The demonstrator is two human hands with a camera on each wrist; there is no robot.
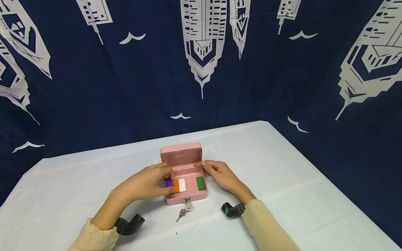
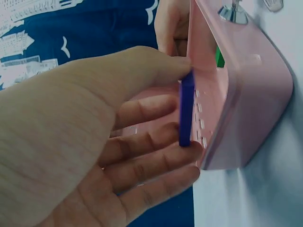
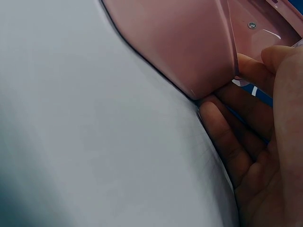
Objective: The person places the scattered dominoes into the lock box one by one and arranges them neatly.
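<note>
A pink metal cash box (image 1: 197,197) stands with its lid (image 1: 181,147) raised. My left hand (image 1: 142,184) reaches over the box's left wall and pinches a flat purple block (image 2: 186,113) between thumb and fingertips. Beside the purple block lie an orange block (image 1: 176,187) and a white block (image 1: 182,185) inside the box. Apart from them, a green block (image 1: 200,183) rests near the right wall. My right hand (image 1: 221,175) holds the box's back right corner near the hinge. In the right wrist view, some of its fingers (image 3: 222,130) lie behind that corner.
At the box's front, a lock (image 1: 187,200) carries a key with a clear tag (image 1: 188,206), and another key (image 1: 181,214) hangs onto the white table (image 1: 238,150). Dark blue cloth (image 1: 125,87) with white building prints hangs behind and at the right.
</note>
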